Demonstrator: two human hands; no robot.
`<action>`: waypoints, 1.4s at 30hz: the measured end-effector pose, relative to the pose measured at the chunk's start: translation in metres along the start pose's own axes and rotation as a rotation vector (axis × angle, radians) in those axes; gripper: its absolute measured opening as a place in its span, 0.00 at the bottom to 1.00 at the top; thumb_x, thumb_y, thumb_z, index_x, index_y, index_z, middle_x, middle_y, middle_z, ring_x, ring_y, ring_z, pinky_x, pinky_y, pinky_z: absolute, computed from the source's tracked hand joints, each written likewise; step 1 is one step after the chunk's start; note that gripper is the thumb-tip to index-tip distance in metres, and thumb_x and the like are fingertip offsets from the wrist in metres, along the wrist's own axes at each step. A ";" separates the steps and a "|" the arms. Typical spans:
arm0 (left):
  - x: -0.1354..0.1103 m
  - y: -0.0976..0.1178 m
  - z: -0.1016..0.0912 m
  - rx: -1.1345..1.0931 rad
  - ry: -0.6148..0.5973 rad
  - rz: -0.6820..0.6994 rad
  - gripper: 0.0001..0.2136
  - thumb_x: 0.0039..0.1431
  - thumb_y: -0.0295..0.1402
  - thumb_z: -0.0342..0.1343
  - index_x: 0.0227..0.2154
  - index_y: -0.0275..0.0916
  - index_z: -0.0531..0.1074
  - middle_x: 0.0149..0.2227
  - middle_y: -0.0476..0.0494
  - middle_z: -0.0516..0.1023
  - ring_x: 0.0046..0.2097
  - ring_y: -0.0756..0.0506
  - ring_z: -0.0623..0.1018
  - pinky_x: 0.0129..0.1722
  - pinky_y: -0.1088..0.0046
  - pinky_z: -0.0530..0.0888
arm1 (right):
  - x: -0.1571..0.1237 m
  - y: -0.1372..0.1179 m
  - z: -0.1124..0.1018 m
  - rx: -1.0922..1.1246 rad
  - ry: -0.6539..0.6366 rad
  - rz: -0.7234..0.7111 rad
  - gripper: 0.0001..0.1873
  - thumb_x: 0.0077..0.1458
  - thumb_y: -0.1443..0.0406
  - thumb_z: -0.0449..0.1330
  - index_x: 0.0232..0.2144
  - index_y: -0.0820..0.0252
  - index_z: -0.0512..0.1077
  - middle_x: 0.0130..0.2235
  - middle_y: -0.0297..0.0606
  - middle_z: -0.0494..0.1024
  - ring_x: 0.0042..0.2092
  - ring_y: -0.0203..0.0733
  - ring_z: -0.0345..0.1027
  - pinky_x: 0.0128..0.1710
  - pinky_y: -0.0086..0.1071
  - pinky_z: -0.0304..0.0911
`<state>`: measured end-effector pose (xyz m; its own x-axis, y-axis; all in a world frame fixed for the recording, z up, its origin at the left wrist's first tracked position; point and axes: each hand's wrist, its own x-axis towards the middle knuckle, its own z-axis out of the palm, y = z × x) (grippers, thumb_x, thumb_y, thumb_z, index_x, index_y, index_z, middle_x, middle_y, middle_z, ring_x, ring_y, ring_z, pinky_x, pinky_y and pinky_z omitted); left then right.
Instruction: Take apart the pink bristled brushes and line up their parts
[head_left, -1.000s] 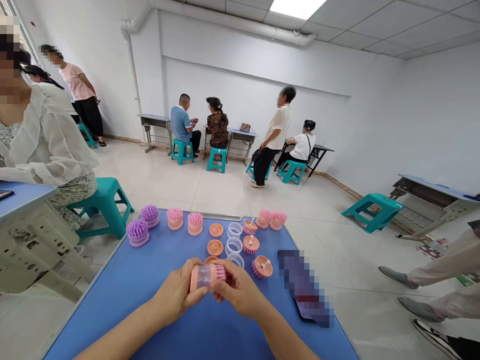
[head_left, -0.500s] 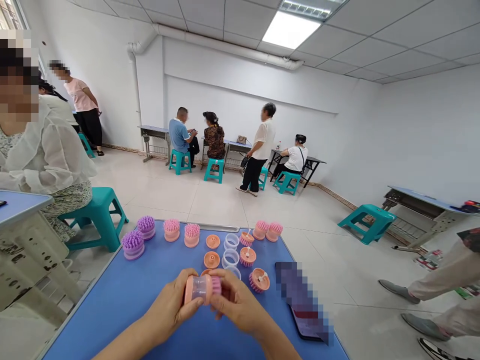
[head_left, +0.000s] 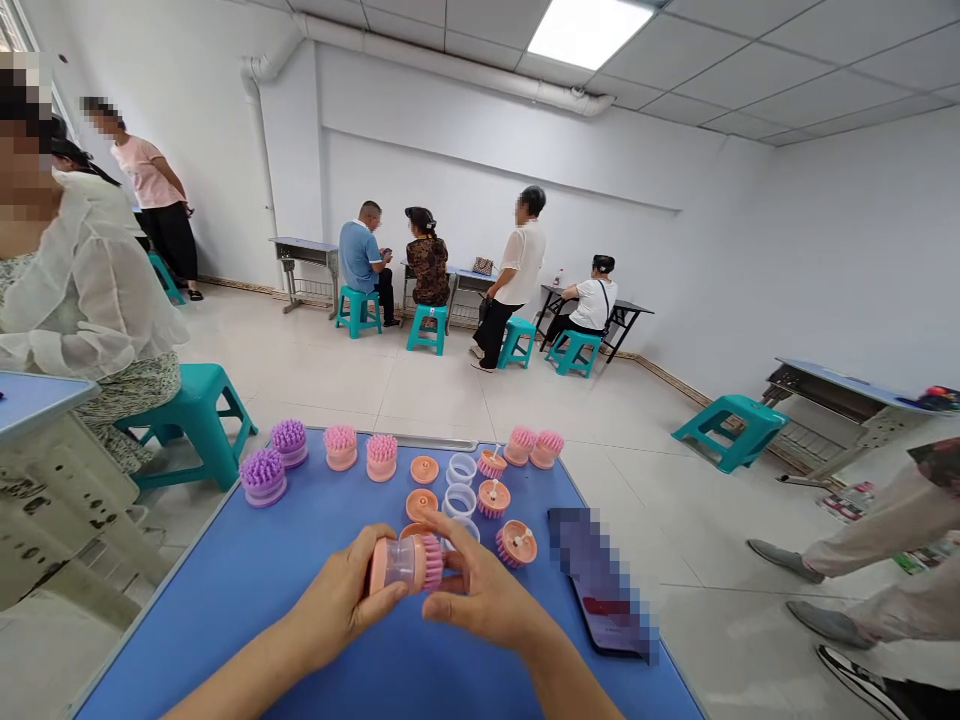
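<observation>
From my remote feed, the left hand [head_left: 337,590] is firmly wrapped around a round brush [head_left: 405,563], gripping it by its clear cylindrical body. The brush has a peach base on the left end and pink bristles on the right, and it lies on its side between the two hands. The right hand [head_left: 480,590] is half open and curled, with its thumb and fingers around the bristle end. I cannot tell from this angle whether it is actually gripping the brush or only touching it. Both hands are over a blue tabletop [head_left: 225,640]. Just beyond them is a column of clear plastic rings [head_left: 460,469], with peach discs [head_left: 422,504] to its left. Farther out and to the left of the hands stand purple bristle heads [head_left: 262,477] and pink bristle heads [head_left: 340,447]. Beyond the right hand, pink bristle heads with peach backs and small white pins [head_left: 516,542] lie on their sides. To the right of that hand lies a phone [head_left: 600,590], mostly hidden by pixelation. Past the table on the left, a co-worker in a white blouse [head_left: 75,300] sits on a teal stool [head_left: 187,420].
</observation>
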<state>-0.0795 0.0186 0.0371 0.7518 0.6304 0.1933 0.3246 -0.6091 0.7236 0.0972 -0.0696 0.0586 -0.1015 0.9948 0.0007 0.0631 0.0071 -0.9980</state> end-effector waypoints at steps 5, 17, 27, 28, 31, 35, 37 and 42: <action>0.000 0.002 -0.001 -0.025 -0.046 0.008 0.15 0.56 0.46 0.45 0.41 0.41 0.58 0.25 0.53 0.71 0.25 0.48 0.70 0.24 0.75 0.63 | 0.002 0.000 0.003 -0.017 0.034 0.048 0.21 0.54 0.51 0.54 0.44 0.59 0.66 0.37 0.38 0.70 0.32 0.35 0.67 0.29 0.29 0.65; 0.002 0.003 -0.002 0.030 -0.110 -0.004 0.15 0.57 0.44 0.45 0.42 0.41 0.58 0.28 0.51 0.73 0.26 0.48 0.71 0.24 0.75 0.64 | -0.002 -0.004 0.000 -0.317 0.009 -0.096 0.24 0.49 0.60 0.61 0.50 0.53 0.64 0.45 0.36 0.70 0.41 0.39 0.65 0.39 0.32 0.63; 0.003 0.007 0.000 -0.068 -0.064 -0.062 0.15 0.56 0.47 0.43 0.40 0.42 0.62 0.23 0.54 0.73 0.23 0.48 0.70 0.24 0.75 0.65 | -0.004 -0.007 0.006 -0.720 0.095 -0.381 0.30 0.46 0.71 0.57 0.54 0.60 0.59 0.50 0.44 0.64 0.52 0.40 0.59 0.51 0.34 0.58; 0.003 0.007 0.000 -0.079 -0.069 -0.063 0.15 0.57 0.46 0.43 0.40 0.43 0.62 0.22 0.55 0.72 0.23 0.48 0.70 0.24 0.75 0.66 | -0.004 -0.008 0.006 -0.746 0.117 -0.414 0.28 0.47 0.71 0.55 0.53 0.60 0.60 0.48 0.44 0.65 0.51 0.40 0.60 0.50 0.34 0.59; 0.004 0.008 0.000 -0.123 -0.084 -0.054 0.15 0.57 0.46 0.42 0.41 0.44 0.63 0.22 0.54 0.71 0.25 0.47 0.71 0.24 0.75 0.67 | -0.006 -0.012 0.007 -0.813 0.162 -0.466 0.23 0.47 0.71 0.54 0.48 0.57 0.64 0.45 0.41 0.67 0.48 0.39 0.62 0.48 0.34 0.59; 0.004 0.009 0.002 -0.178 -0.100 -0.049 0.17 0.58 0.47 0.42 0.44 0.44 0.62 0.25 0.52 0.72 0.28 0.46 0.72 0.28 0.73 0.70 | -0.009 -0.016 0.005 -0.901 0.188 -0.511 0.21 0.47 0.72 0.54 0.45 0.55 0.66 0.44 0.38 0.69 0.45 0.39 0.60 0.48 0.35 0.58; 0.003 0.010 0.003 -0.221 -0.099 -0.055 0.17 0.58 0.47 0.41 0.44 0.43 0.62 0.28 0.51 0.73 0.31 0.46 0.72 0.30 0.73 0.70 | -0.011 -0.016 0.006 -0.950 0.211 -0.541 0.21 0.48 0.73 0.54 0.46 0.54 0.66 0.44 0.37 0.69 0.45 0.40 0.59 0.49 0.36 0.57; 0.003 0.013 -0.002 -0.295 -0.098 -0.137 0.18 0.57 0.50 0.41 0.39 0.42 0.63 0.22 0.54 0.66 0.24 0.49 0.66 0.24 0.75 0.66 | -0.013 -0.006 0.005 -1.037 0.305 -0.660 0.27 0.47 0.77 0.51 0.48 0.50 0.65 0.44 0.36 0.69 0.46 0.40 0.57 0.49 0.35 0.58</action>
<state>-0.0741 0.0133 0.0489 0.7688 0.6389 0.0271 0.2568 -0.3472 0.9020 0.0929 -0.0834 0.0639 -0.1872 0.7537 0.6300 0.8479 0.4478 -0.2838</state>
